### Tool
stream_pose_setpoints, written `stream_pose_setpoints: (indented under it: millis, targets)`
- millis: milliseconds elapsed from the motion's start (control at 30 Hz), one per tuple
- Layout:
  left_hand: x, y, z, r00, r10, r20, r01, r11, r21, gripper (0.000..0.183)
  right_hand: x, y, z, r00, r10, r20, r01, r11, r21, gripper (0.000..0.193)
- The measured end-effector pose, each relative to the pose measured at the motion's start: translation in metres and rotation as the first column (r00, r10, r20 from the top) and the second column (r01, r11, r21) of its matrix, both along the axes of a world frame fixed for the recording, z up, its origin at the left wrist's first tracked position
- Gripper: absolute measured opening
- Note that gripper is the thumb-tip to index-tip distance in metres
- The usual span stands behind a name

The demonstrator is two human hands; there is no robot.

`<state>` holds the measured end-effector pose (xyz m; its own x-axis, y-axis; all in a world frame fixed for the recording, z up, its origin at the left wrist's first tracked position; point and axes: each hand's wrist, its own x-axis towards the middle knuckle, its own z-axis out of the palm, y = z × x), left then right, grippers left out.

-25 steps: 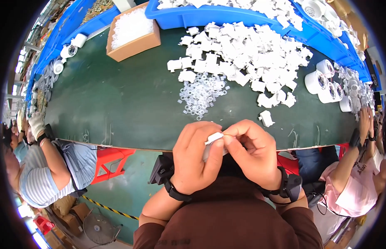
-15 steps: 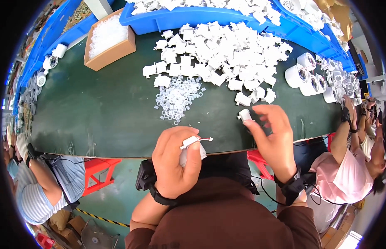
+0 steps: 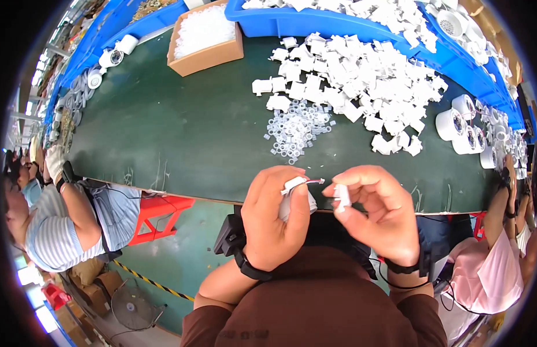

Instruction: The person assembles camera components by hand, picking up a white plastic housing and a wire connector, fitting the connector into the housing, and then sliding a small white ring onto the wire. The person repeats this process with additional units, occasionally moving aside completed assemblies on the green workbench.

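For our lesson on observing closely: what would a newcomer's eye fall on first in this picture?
First, the two hands at the table's near edge: the left hand holds a white part with thin wires, and the right hand pinches a small white piece. Next, the white parts heap on the green table, with clear rings in front.

From my hands, the heap of plastic housings (image 3: 361, 81) lies on the table (image 3: 182, 139) at one o'clock, the small rings (image 3: 297, 130) at twelve, the cardboard box (image 3: 205, 37) at eleven, and reels (image 3: 459, 124) at two.
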<state>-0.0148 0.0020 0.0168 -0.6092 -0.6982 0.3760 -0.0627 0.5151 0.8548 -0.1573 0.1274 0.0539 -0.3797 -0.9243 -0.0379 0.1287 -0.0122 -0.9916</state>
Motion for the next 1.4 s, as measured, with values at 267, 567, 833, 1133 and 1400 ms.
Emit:
stream_pose_setpoints:
  millis: [267,567,833,1133,1400]
  targets:
    - [0.003,-0.005,-0.004,1.000,-0.001,-0.001,0.001,0.997,-0.083,0.033,0.025,-0.021,-0.016,0.977,-0.082,-0.196,0.067,0.995,-0.079,0.042]
    - [0.003,-0.008,-0.007,0.997,-0.055,-0.048,0.048,0.989,-0.137,0.039,0.037,-0.025,-0.025,0.897,-0.211,-0.389,0.171,0.976,-0.134,0.042]
    - [-0.001,-0.009,-0.015,0.998,-0.021,-0.060,0.008,0.976,-0.217,0.039,0.048,-0.030,-0.036,0.798,-0.349,-0.491,0.266,0.935,-0.234,0.042]
    - [0.008,-0.016,-0.015,0.995,-0.055,-0.079,0.037,0.976,-0.217,0.029,0.038,-0.029,-0.033,0.866,-0.224,-0.447,0.110,0.958,-0.266,0.041]
    - [0.030,-0.033,-0.002,0.997,-0.011,0.076,0.032,0.960,-0.280,0.026,-0.001,-0.039,-0.035,0.758,-0.224,-0.612,0.282,0.959,-0.003,0.019]
